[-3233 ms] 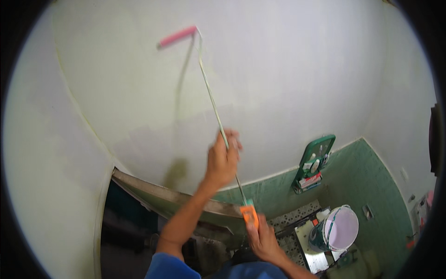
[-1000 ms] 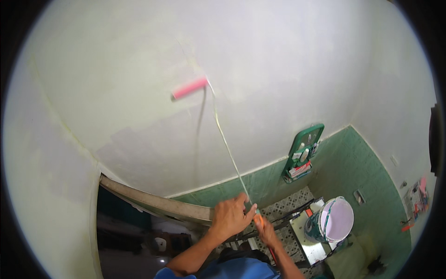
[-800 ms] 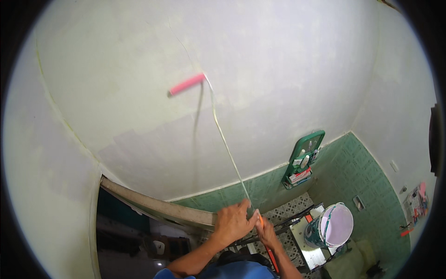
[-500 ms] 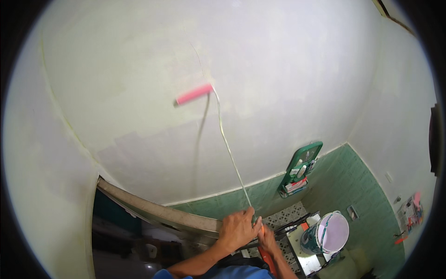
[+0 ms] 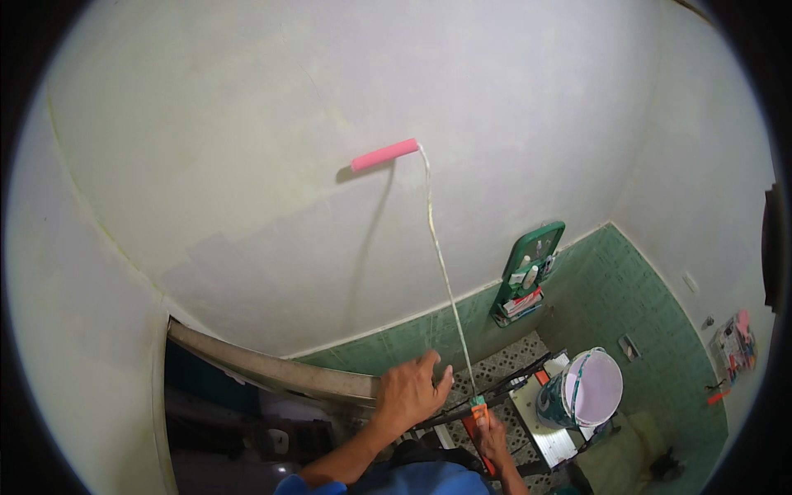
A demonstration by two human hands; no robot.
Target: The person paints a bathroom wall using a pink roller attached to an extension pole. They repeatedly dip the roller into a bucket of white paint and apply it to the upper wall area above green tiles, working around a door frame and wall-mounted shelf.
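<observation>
A paint roller with a pink sleeve (image 5: 384,155) and a long, thin, paint-streaked metal rod stands out in front of the pale wall (image 5: 272,107); its shadow falls on the wall below. My right hand (image 5: 492,441) is wrapped round the orange handle at the roller's lower end. Left of the rod, my left hand (image 5: 409,389) holds nothing, its fingers apart and clear of the rod. Part of the wall shows patchy whitish paint above a greyer area.
A white-lined paint bucket (image 5: 596,389) stands on a platform (image 5: 540,412) at right. A green mirror shelf (image 5: 532,268) with toiletries hangs on the wall. Green tiles (image 5: 652,305) cover the lower walls. A brown ledge (image 5: 272,363) runs at lower left above a dark opening.
My left hand has let go of the roller's rod and opened. The roller head has shifted right and slightly up in the picture. My right hand keeps the handle; the view has tilted a little.
</observation>
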